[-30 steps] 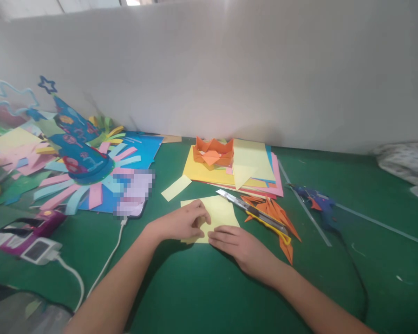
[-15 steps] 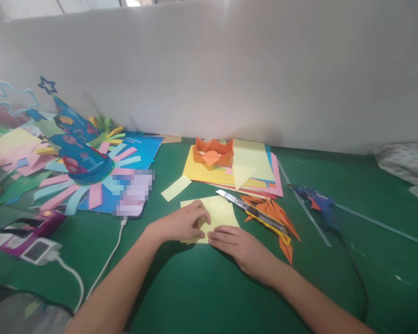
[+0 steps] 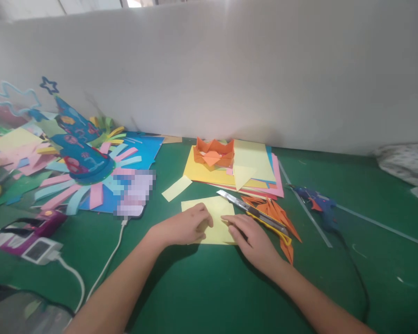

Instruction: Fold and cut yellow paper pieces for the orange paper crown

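Note:
A pale yellow sheet of paper lies on the green tabletop between my hands. Its left part is covered by my left hand, whose fingers are curled down and hold the sheet against the table. My right hand rests at the sheet's right side, fingers stretched out and slightly apart. Just beyond that hand, a yellow-handled utility knife with its blade out lies across folded orange paper pieces. A small yellow paper strip sits up and to the left of the sheet.
Behind the sheet, an orange folded paper crown stands on stacked coloured paper. Blue party hats with paper fringes and a charging phone are on the left. A blue glue gun and its cord lie on the right.
My right hand has shifted right and its fingers have spread a little, uncovering more of the yellow sheet. My left hand has hardly moved.

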`<action>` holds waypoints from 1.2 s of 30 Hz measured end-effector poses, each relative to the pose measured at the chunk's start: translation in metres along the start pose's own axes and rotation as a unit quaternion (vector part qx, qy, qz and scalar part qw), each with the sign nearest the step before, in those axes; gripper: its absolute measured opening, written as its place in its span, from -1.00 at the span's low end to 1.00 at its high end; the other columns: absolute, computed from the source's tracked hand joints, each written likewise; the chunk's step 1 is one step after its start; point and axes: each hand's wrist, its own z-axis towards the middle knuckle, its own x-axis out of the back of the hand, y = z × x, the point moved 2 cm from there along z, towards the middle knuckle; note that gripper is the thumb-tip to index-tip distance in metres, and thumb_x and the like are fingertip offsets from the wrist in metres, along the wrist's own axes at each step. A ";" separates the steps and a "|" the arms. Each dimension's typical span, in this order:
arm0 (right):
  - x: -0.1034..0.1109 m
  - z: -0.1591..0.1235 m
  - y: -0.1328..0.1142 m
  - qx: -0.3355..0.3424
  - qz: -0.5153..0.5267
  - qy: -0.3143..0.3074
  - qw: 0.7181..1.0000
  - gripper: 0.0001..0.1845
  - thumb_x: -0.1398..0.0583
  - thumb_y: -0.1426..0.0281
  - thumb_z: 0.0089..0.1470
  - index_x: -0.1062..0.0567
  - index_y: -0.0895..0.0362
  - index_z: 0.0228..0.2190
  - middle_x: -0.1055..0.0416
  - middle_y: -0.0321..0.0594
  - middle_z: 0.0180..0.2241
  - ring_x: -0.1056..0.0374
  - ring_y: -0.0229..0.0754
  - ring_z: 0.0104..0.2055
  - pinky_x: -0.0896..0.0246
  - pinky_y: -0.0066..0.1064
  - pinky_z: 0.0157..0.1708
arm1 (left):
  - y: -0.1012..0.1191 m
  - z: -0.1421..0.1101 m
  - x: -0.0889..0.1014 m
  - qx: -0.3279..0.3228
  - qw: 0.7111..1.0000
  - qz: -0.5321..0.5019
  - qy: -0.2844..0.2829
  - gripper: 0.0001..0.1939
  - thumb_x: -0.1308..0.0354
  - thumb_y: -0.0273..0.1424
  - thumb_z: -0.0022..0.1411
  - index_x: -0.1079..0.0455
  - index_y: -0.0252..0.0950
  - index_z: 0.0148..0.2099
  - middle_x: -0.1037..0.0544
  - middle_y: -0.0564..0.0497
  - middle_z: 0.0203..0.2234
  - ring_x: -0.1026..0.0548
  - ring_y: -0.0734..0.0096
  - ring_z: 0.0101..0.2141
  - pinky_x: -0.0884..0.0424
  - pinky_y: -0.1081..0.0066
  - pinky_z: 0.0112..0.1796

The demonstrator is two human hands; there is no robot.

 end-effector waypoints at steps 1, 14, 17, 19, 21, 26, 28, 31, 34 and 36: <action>0.000 0.001 -0.001 -0.014 0.004 -0.005 1.000 -0.72 -0.01 0.38 0.19 -0.41 0.12 -0.11 -0.46 -0.12 -0.23 -0.36 -0.11 -0.19 -0.23 -0.27 -0.18 | 0.001 0.000 0.000 -0.013 1.000 0.001 0.000 -0.69 -0.01 -0.54 0.08 -0.31 -0.23 -0.10 -0.30 -0.01 -0.18 -0.38 0.41 -0.28 -0.31 0.45 -0.25; 0.000 0.007 0.002 -0.139 0.161 -0.079 0.974 -0.75 -0.07 0.32 0.10 -0.43 0.11 -0.20 -0.20 -0.39 -0.60 -0.08 -0.29 -0.57 0.02 -0.47 -0.56 | 0.016 0.005 -0.011 -0.035 0.996 0.076 0.040 -0.63 -0.24 -0.15 0.03 -0.36 -0.28 -0.18 -0.40 -0.04 -0.24 -0.40 0.23 -0.23 -0.31 0.35 -0.23; 0.003 0.008 -0.002 -0.135 0.140 -0.090 0.977 -0.74 -0.08 0.29 0.10 -0.45 0.09 -0.20 -0.19 -0.39 -0.60 -0.10 -0.28 -0.56 0.05 -0.46 -0.56 | 0.021 0.008 -0.014 -0.024 0.992 0.118 0.045 -0.56 -0.26 -0.08 0.00 -0.35 -0.30 -0.19 -0.40 -0.05 -0.27 -0.40 0.21 -0.24 -0.30 0.35 -0.26; 0.003 0.008 -0.004 -0.136 0.132 -0.098 0.977 -0.74 -0.11 0.32 0.06 -0.44 0.09 -0.19 -0.18 -0.40 -0.61 -0.11 -0.28 -0.55 0.05 -0.46 -0.54 | 0.022 0.010 -0.016 -0.015 0.988 0.144 0.049 -0.51 -0.26 -0.04 -0.03 -0.34 -0.32 -0.20 -0.41 -0.06 -0.29 -0.40 0.21 -0.27 -0.29 0.34 -0.29; 0.001 0.007 -0.004 -0.150 0.162 -0.101 0.970 -0.73 -0.12 0.34 0.04 -0.40 0.10 -0.18 -0.14 -0.44 -0.63 -0.07 -0.29 -0.57 0.06 -0.47 -0.54 | 0.023 0.012 -0.020 -0.011 0.984 0.168 0.056 -0.44 -0.25 0.02 -0.06 -0.34 -0.34 -0.20 -0.40 -0.07 -0.30 -0.40 0.19 -0.30 -0.29 0.32 -0.31; -0.002 0.007 0.002 -0.212 0.312 -0.082 0.922 -0.72 -0.14 0.23 0.03 -0.31 0.11 -0.23 0.00 -0.51 -0.66 0.04 -0.34 -0.60 0.11 -0.50 -0.55 | 0.023 0.017 -0.031 -0.006 0.972 0.222 0.081 -0.39 -0.20 0.07 -0.04 -0.30 -0.37 -0.16 -0.40 -0.11 -0.30 -0.41 0.15 -0.33 -0.32 0.26 -0.34; -0.001 0.008 0.003 -0.223 0.337 -0.089 0.910 -0.71 -0.16 0.17 0.02 -0.34 0.11 -0.29 -0.05 -0.49 -0.66 0.02 -0.35 -0.60 0.12 -0.50 -0.56 | 0.025 0.018 -0.034 0.008 0.967 0.242 0.078 -0.45 -0.20 -0.01 0.03 -0.29 -0.37 -0.14 -0.40 -0.11 -0.29 -0.41 0.17 -0.34 -0.33 0.26 -0.35; 0.002 0.008 0.003 -0.227 0.346 -0.098 0.905 -0.69 -0.17 0.13 0.00 -0.41 0.12 -0.35 -0.22 -0.40 -0.60 -0.09 -0.32 -0.56 0.05 -0.49 -0.54 | 0.028 0.019 -0.035 0.015 0.961 0.265 0.075 -0.61 -0.16 -0.15 0.13 -0.29 -0.36 -0.14 -0.41 -0.11 -0.27 -0.41 0.20 -0.34 -0.34 0.29 -0.36; 0.006 0.008 0.003 -0.217 0.354 -0.088 0.906 -0.68 -0.16 0.11 0.02 -0.46 0.12 -0.36 -0.37 -0.29 -0.48 -0.26 -0.23 -0.41 -0.12 -0.44 -0.41 | 0.029 0.017 -0.032 0.007 0.959 0.273 0.073 -0.79 -0.09 -0.36 0.15 -0.30 -0.35 -0.18 -0.42 -0.09 -0.30 -0.41 0.23 -0.35 -0.32 0.33 -0.39; 0.009 0.008 0.003 -0.212 0.359 -0.068 0.906 -0.65 -0.12 0.10 0.07 -0.48 0.11 -0.30 -0.41 -0.24 -0.40 -0.31 -0.16 -0.29 -0.17 -0.39 -0.28 | 0.029 0.014 -0.027 -0.005 0.962 0.259 0.086 -0.87 -0.04 -0.47 0.12 -0.30 -0.33 -0.22 -0.42 -0.06 -0.35 -0.40 0.27 -0.38 -0.30 0.36 -0.40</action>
